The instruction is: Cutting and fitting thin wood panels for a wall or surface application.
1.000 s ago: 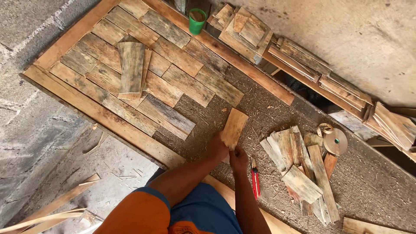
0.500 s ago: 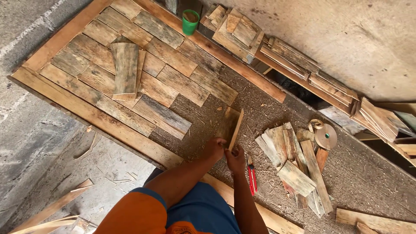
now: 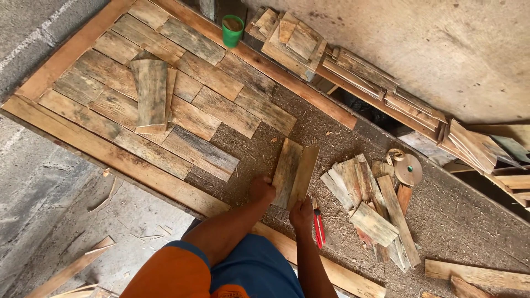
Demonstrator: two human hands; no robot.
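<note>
Both hands low at six o'clock — left hand (image 3: 263, 190) and right hand (image 3: 302, 212) gripping the near ends of two wood slats (image 3: 294, 172) on the sawdust board (image 3: 265, 144). Red cutter (image 3: 318, 228) just right; loose slat pile (image 3: 375, 209) at three o'clock.

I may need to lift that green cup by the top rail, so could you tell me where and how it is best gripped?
Take the green cup by its rim, coming straight down from above. It stands upright with its open mouth facing up, and a wooden frame rail and stacked wood pieces stand close beside it, so a side approach looks cramped. Something brown sits inside; keep the grip on the wall, not within.
</note>
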